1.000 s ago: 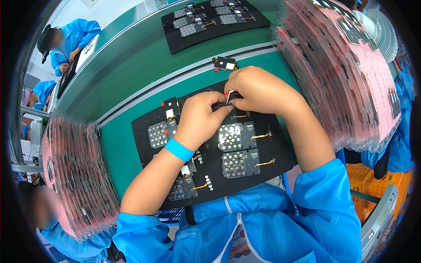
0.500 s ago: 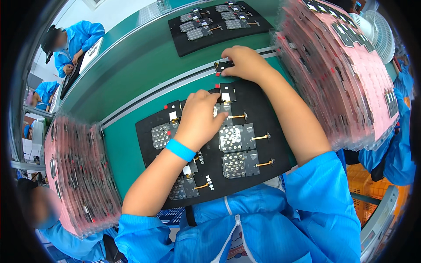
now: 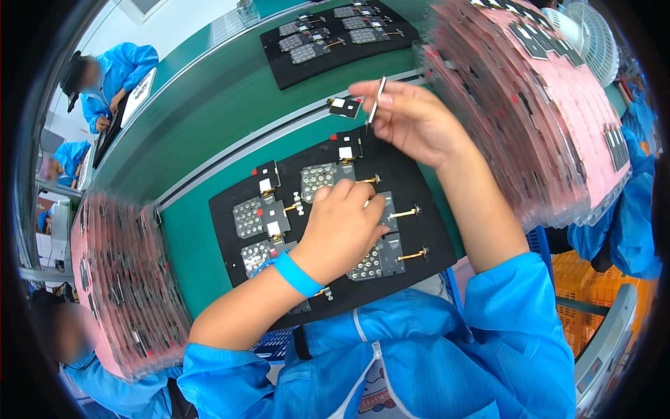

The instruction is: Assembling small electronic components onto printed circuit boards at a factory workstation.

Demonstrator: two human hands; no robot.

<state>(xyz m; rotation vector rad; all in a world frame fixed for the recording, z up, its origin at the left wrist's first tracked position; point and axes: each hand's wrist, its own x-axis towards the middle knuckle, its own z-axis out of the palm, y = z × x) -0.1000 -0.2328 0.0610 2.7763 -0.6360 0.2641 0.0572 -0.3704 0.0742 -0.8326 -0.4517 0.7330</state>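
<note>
1. The thin flat module is seen almost edge-on, its long axis steep: the upper end leans slightly right, the lower end points down toward the far edge of the black mat.
2. The right hand pinches it between thumb and fingers, closed to its thickness. The module's broad faces are hard to make out at this angle.
3. Just left of it, a second module lies on the green table, its long axis running mostly sideways; its white patch is too small to read.
4. The left hand is palm down with bent fingers over the keypad boards, hiding parts of several. I cannot tell whether its fingers grip anything.
5. The boards' orange flex strips point right.
6. Layered tray stacks stand at either side, the right stack and the left stack.
7. Nearest the body, the shirt bears print, partly covered by the blue jacket and cut off by the lower edge.
</note>
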